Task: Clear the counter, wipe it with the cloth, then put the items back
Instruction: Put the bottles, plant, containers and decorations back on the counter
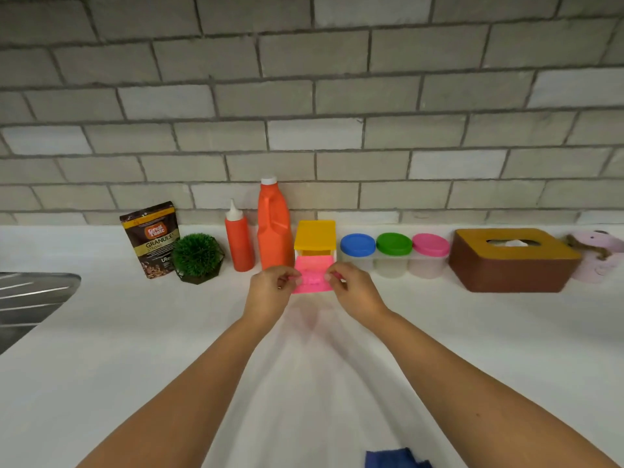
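Clearing barely beginning, I am judging: left hand (268,289), right hand (352,289) pinching pink plastic drawer (312,269); dark blue cloth (395,459) lying untouched.

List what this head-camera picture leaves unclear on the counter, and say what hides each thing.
Blue cloth: head view, cut off by the bottom edge.
Sink: head view, cut off by the left edge.
Pink object: partly behind the tissue box, cut by the right edge.
Pink drawer corners: covered by the left hand and right hand pinching it.
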Available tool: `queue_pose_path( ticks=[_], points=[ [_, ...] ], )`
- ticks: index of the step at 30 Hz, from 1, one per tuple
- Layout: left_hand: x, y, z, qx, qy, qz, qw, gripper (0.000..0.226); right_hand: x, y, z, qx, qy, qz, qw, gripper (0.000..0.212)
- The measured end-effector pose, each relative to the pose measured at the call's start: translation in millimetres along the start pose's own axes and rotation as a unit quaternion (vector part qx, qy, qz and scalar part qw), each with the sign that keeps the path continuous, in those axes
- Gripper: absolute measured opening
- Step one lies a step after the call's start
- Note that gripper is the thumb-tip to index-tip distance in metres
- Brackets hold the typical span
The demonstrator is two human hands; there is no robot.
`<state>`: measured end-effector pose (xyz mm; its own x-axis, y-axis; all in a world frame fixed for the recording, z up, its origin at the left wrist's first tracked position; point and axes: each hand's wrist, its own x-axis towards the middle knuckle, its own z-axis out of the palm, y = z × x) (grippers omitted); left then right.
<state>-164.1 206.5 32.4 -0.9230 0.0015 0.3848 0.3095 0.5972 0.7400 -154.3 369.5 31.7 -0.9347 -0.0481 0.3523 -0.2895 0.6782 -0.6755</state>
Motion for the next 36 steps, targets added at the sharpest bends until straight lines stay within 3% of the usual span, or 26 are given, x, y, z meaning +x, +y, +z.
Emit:
queue_pose_path(
  ticks=[10, 19, 22, 27, 32, 36],
  points=[
    [11.7, -11.4, 2.3, -0.02, 0.035, 0.088, 0.995, 0.01, 8.4, -0.1, 10.3, 0.017, 0.064, -0.018, 0.998, 0.015],
    [31.3, -33.0, 22.5, -0.002, 0.006, 0.074, 0.997, 0.011, 28.0, 16.6, 20.6, -0.034, 0.039, -0.002, 0.999, 0.016],
    [45.3, -34.7, 31.1, 0.002, -0.003, 0.058, 0.998, 0.016, 43.7, 20.9, 19.4, -0.044, 0.026, 0.011, 0.999, 0.027],
    [67.6, -37.9, 36.8, 0.007, -0.005, 0.048, 0.999, 0.045, 67.1, 28.0, 18.6, -0.106, 0.012, 0.015, 0.994, 0.051],
    [86.5, -40.5, 40.2, 0.067, -0.043, 0.063, 0.995, 0.042, 80.8, 37.4, 18.5, -0.166, -0.009, 0.025, 0.986, 0.043],
    [93.4, -41.1, 43.6, 0.062, -0.02, 0.059, 0.996, 0.034, 86.9, 39.9, 19.8, -0.185, 0.019, 0.016, 0.982, 0.037]
  ],
)
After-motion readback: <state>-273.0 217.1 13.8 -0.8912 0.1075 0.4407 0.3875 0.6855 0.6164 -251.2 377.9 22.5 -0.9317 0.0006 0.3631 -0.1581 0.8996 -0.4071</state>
